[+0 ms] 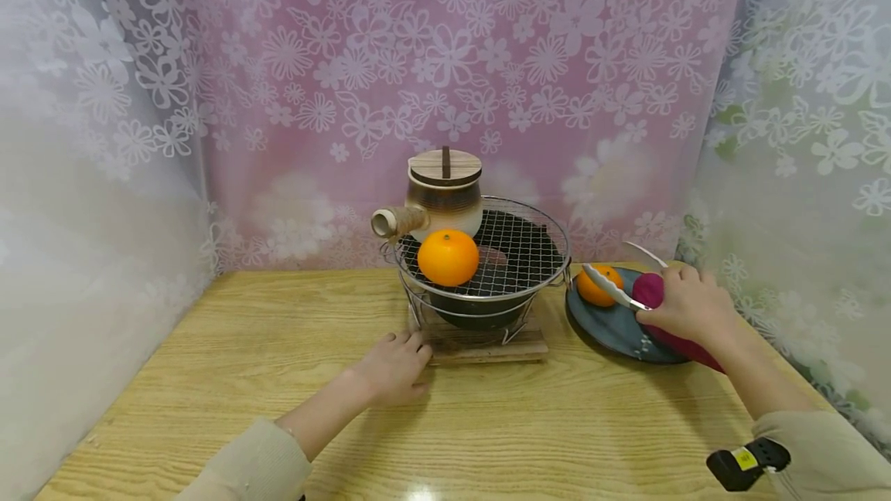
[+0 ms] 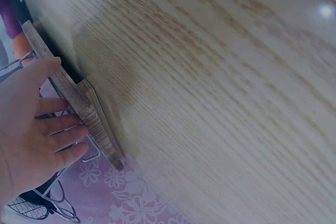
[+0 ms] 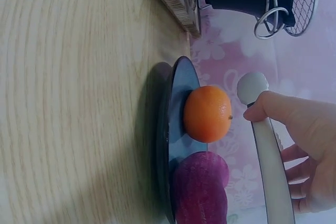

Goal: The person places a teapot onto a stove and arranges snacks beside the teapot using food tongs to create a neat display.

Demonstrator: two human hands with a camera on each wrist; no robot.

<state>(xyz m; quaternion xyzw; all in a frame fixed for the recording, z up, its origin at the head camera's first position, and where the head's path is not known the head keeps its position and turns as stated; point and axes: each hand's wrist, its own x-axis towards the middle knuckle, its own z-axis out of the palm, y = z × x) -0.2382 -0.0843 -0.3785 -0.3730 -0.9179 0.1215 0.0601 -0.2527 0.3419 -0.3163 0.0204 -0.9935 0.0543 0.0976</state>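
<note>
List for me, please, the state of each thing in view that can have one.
Pot: upright, lid on.
Grill orange: whole, unpeeled, on the rack.
Plate orange: whole, unpeeled, on the plate.
Purple produce: lying on the plate.
Tongs: open, held in the right hand.
Left hand: fingers relaxed, by the wooden board.

Seeing pink floral curtain (image 1: 334, 60) at back, paler curtains (image 1: 104, 176) both sides, wood-grain table (image 1: 278, 315), lidded pot (image 1: 445, 203) upright.
</note>
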